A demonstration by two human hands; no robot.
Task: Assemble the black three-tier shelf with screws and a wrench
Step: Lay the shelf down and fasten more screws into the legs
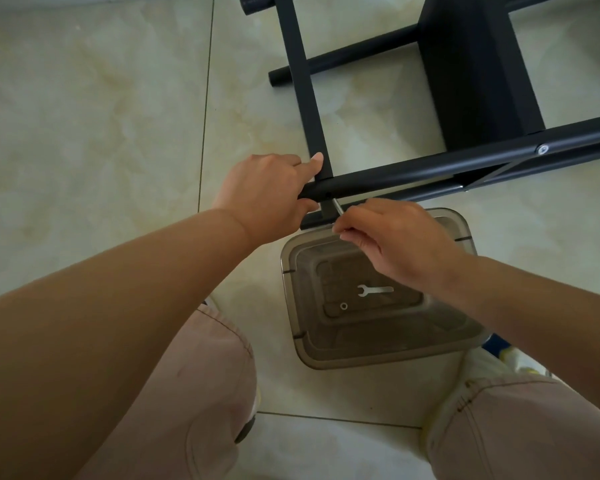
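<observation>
The black shelf frame lies on its side on the tiled floor. My left hand grips the near end of a black round tube, thumb resting on a flat shelf edge. My right hand pinches a thin silver tool, likely a hex key, whose tip points up under the tube end. A silver screw head shows farther along the tube. A flat silver wrench and a small ring washer lie in the clear plastic bin.
The bin stands on the floor between my knees, partly under the tube. Another tube end pokes out at the upper middle. Pale floor tiles spread to the left. A blue and yellow item peeks out by my right knee.
</observation>
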